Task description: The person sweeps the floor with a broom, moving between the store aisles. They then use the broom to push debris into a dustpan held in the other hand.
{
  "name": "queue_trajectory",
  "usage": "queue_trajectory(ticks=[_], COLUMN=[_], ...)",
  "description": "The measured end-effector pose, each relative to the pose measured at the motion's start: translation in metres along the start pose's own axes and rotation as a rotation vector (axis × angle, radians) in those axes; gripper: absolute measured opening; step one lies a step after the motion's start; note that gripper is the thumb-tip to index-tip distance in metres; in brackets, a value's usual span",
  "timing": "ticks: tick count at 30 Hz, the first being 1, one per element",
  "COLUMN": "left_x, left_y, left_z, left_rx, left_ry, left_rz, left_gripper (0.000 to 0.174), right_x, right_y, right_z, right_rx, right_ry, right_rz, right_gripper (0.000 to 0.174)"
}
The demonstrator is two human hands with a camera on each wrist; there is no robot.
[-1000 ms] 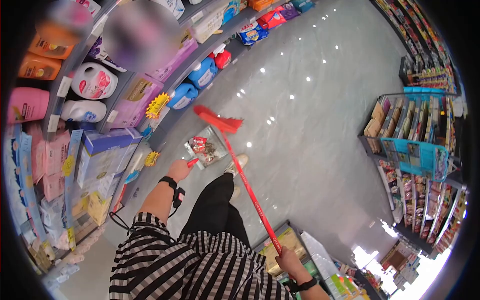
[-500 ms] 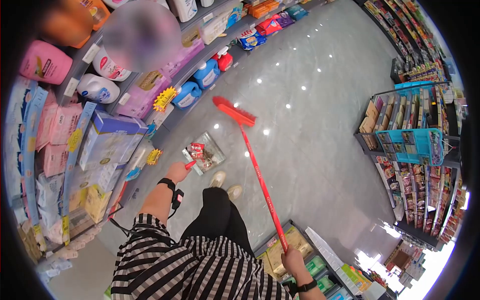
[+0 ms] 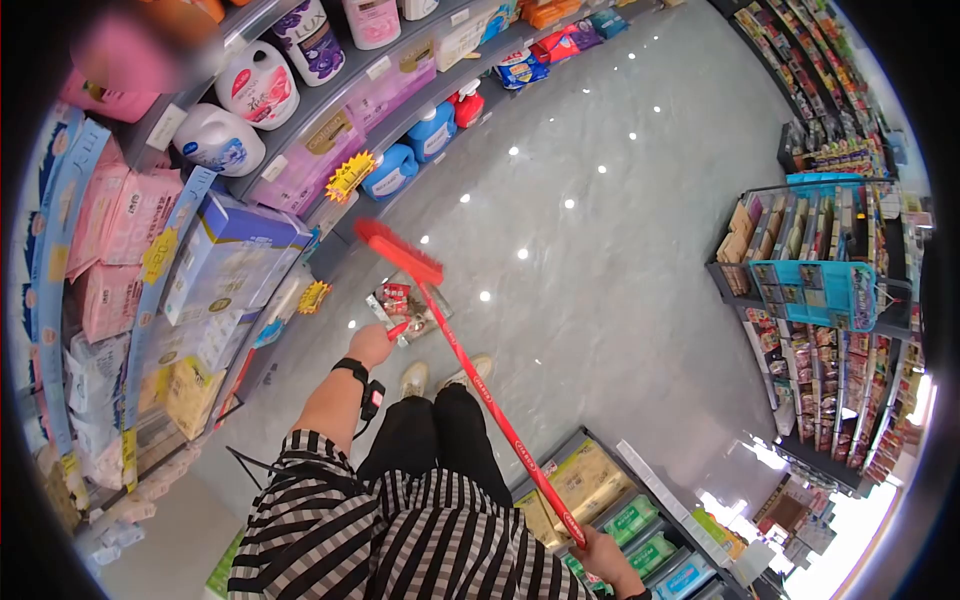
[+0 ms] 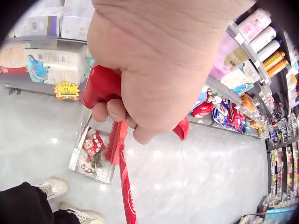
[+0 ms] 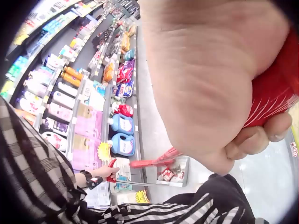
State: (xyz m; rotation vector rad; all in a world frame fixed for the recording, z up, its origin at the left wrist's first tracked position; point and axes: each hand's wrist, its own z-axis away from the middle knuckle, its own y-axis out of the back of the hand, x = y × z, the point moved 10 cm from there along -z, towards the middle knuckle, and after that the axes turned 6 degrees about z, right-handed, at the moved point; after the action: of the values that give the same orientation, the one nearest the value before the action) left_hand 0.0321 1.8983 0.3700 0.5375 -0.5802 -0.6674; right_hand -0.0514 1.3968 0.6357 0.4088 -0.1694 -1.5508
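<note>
The left hand [image 3: 371, 345] grips the red handle [image 4: 101, 86] of a dustpan, its fingers curled round it in the left wrist view. Red wrappers [image 4: 94, 143] and grey debris lie in the metallic pan [image 5: 186, 171] near the floor. The right hand [image 3: 606, 561] holds the upper end of a red broom pole [image 3: 508, 430], fingers wrapped round it in the right wrist view [image 5: 261, 135]. The broom head [image 3: 400, 252] shows just above and beside the pan in the head view, overlapping its far edge; whether it touches the pan is unclear.
Shelves with bottles [image 3: 258, 86], blue jugs [image 3: 390, 172] and tissue packs [image 3: 130, 215] line the left. A low display of green packs [image 3: 632, 518] stands by the right hand. Across the grey floor [image 3: 610, 250] is a rack with a blue basket [image 3: 815, 292]. The person's shoes [image 3: 415, 378] are close to the pan.
The broom head swung right and away from the pan, then back left to beside it. The right hand shifted slightly down and right; the left hand still grips the handle. The feet have moved.
</note>
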Motion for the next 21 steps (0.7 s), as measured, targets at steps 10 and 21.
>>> queue_trajectory(ticks=[10,21], left_x=[-0.054,-0.080], left_y=[0.011,0.001], left_z=[0.022,0.035], left_rx=[0.053,-0.021], left_ry=[0.044,0.029], left_rz=[0.095,0.096], left_gripper=[0.034,0.032], right_x=[-0.058,-0.085], right_y=[0.008,-0.043], right_z=[-0.095,0.032], right_rx=[0.314,-0.031], right_ry=[0.030,0.056], right_rz=[0.287,0.088], right_gripper=[0.019,0.024])
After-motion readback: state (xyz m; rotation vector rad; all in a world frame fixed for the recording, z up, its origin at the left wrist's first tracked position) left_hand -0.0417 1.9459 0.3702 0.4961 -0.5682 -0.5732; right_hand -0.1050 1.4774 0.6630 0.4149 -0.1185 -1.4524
